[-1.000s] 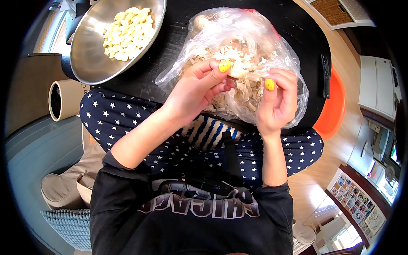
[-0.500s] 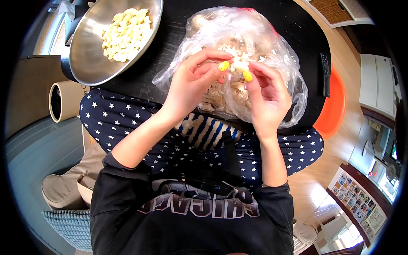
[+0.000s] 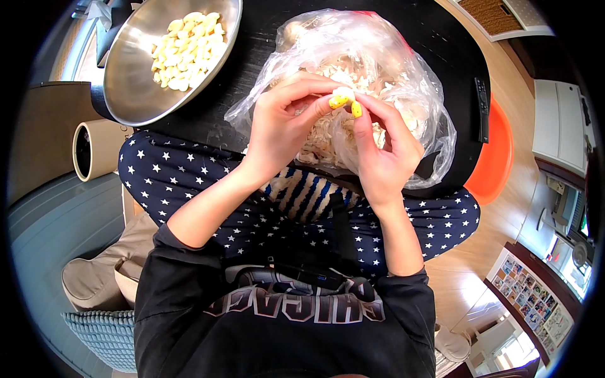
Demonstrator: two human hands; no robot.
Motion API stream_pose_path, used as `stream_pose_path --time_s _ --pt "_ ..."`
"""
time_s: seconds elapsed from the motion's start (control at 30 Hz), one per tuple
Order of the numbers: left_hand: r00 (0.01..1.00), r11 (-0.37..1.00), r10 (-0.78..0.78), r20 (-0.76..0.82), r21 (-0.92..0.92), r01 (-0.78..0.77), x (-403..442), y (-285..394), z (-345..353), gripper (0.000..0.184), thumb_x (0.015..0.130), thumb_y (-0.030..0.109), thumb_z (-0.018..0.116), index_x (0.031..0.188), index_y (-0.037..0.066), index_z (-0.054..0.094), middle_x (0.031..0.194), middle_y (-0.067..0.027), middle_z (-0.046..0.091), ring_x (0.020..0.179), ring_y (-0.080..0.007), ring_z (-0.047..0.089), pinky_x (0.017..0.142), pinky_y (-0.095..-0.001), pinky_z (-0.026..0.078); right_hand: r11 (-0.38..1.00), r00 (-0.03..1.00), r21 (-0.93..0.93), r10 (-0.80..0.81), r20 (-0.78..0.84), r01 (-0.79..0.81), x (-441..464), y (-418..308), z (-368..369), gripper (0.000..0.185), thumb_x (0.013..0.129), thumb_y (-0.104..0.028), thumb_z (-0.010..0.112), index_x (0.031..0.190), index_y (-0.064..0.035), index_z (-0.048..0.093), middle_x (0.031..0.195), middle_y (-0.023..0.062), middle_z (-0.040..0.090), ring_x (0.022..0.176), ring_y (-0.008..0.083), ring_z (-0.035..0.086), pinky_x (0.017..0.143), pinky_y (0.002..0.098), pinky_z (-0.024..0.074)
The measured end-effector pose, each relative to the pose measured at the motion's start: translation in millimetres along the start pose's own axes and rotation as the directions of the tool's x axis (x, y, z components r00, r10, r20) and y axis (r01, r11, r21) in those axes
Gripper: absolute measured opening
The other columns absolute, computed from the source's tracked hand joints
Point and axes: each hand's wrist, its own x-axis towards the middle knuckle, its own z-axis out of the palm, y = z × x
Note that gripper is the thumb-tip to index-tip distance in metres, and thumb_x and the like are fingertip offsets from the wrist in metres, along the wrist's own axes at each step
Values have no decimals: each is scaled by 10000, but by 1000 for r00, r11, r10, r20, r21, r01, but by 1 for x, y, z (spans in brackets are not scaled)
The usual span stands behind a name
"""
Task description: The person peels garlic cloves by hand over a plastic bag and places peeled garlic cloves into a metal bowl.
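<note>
A pale garlic clove is pinched between the fingertips of both hands, partly hidden by them. My left hand grips it from the left, thumb and forefinger closed. From the right, the thumb and forefinger of my right hand close on the same clove. Just beneath both hands lies a clear plastic bag, spread open and filled with dry garlic skins. A steel bowl at the upper left holds a heap of peeled garlic cloves.
The black table carries the bag and bowl. A remote control lies at its right edge, beside an orange chair seat. Left of my starred trousers is a cream cylindrical container.
My hands have drawn closer together, the right moving left and slightly down. The clove now sits more tightly between the fingertips. Bowl and bag stay in place.
</note>
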Motion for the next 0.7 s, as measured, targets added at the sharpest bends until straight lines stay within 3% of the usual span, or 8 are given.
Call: stream_pose_path --time_s 0.07,0.37,0.43,0.57,0.63,0.7 --pt "999 997 46 -2 60 -46 0 1 0 158 791 -4 609 946 -17 636 915 -88 628 816 -136 598 715 -226 482 999 999 -43 23 22 -22 2 -3 -1 203 717 75 627 912 18 624 775 115 627 661 164 606 617 240 475" --pt "1000 995 -15 12 98 14 -1 5 -3 154 787 -4 613 938 -18 643 852 -81 644 775 -125 601 687 -217 474 981 995 -167 -97 37 101 2 -4 -4 197 691 87 631 871 8 619 715 110 615 622 189 607 576 256 478" --pt "995 990 11 96 137 -24 -1 7 -4 164 830 7 578 980 -40 623 917 -92 621 803 -115 586 707 -205 481 985 997 -158 -69 32 73 2 -3 -4 198 689 87 630 869 8 618 717 110 615 622 192 608 578 257 479" --pt "996 993 -28 89 115 18 0 7 -4 164 828 5 579 979 -40 622 911 -91 621 800 -115 587 704 -206 482 997 998 -77 -10 66 15 5 -2 -7 199 681 86 633 863 10 613 710 107 615 623 197 610 584 257 482" --pt "1000 995 -24 6 95 23 1 6 -2 158 779 -5 617 934 -14 648 847 -87 650 765 -125 607 680 -220 477 996 996 -81 -34 84 41 7 -3 -8 201 679 86 635 863 10 611 708 108 613 620 201 609 581 260 480" --pt "999 988 -9 39 155 3 1 9 -4 162 798 -10 599 954 -27 636 873 -90 636 782 -122 600 694 -214 481 994 993 -85 -58 102 67 8 -3 -8 203 677 85 638 863 9 610 705 110 611 617 205 608 578 263 479"
